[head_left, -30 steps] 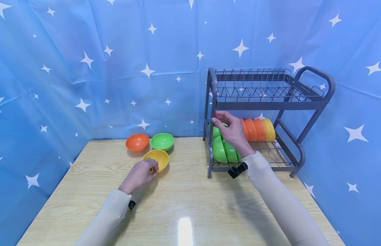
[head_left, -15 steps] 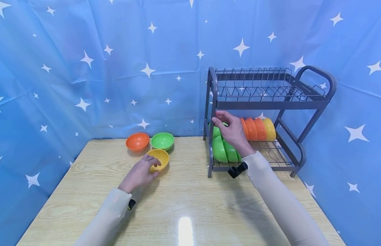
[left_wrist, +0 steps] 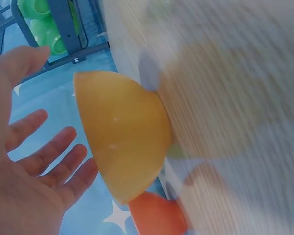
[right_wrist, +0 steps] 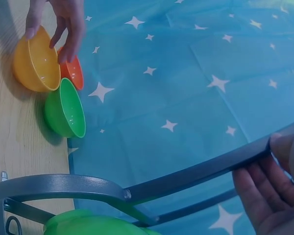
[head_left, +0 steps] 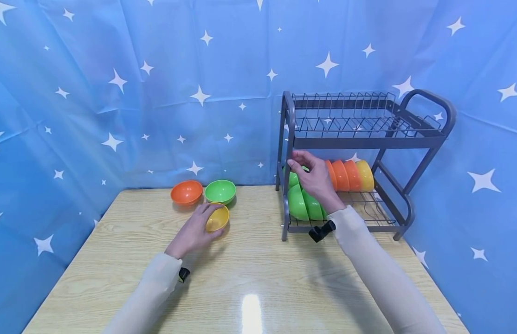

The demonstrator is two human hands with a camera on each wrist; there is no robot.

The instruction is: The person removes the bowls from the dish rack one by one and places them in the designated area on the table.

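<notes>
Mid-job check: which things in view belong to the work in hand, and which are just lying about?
Likely in the job:
yellow bowl, left hand spread at it
two-tier dish rack, right hand gripping its post

Apparently just there (loose bowls may be next):
loose orange bowl
loose green bowl
lower-tier bowls
starry curtain
</notes>
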